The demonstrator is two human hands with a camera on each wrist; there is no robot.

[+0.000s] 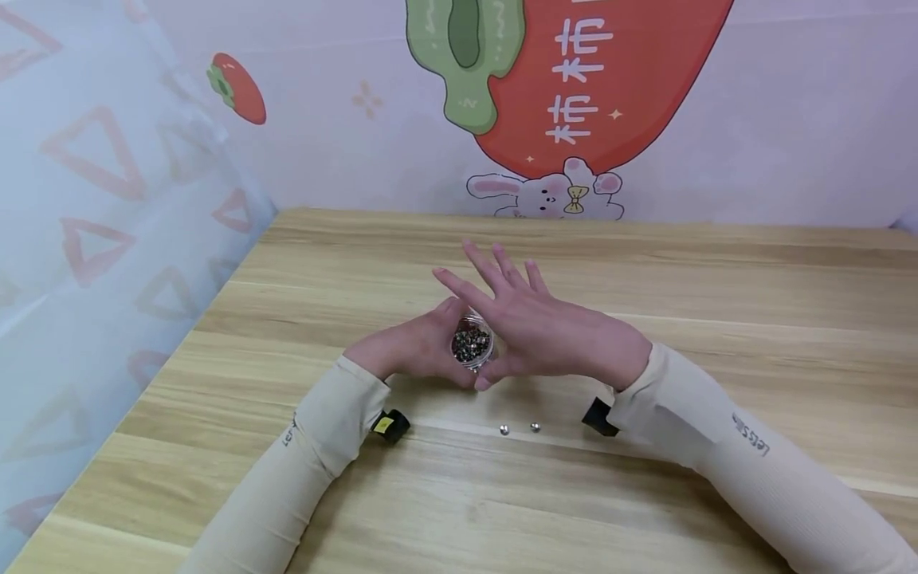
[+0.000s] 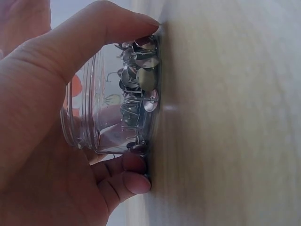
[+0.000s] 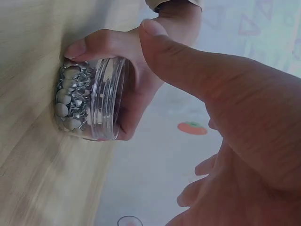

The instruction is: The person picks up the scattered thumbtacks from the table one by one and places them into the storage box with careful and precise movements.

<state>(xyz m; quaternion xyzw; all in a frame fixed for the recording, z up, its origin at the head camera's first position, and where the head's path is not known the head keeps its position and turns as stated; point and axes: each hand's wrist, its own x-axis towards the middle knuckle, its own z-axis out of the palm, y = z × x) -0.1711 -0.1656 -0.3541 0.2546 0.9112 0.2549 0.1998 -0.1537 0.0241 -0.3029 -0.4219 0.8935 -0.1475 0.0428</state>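
A small clear jar without a lid stands upright on the table, its lower part filled with metal thumbtacks. My left hand holds the jar around its side, with the thumb and fingers curved about it, as the left wrist view shows. Over the jar's right side is my right hand, fingers spread and fairly straight, thumb pointing down in front of the jar. Nothing shows in its grasp in the right wrist view. Two loose thumbtacks, a left one and a right one, lie nearer me on the table.
The wood-grain table reaches back to a printed cloth with a large red persimmon and a rabbit. Patterned sheeting hangs along the left edge. Black wrist devices, a left one and a right one, sit below the cuffs.
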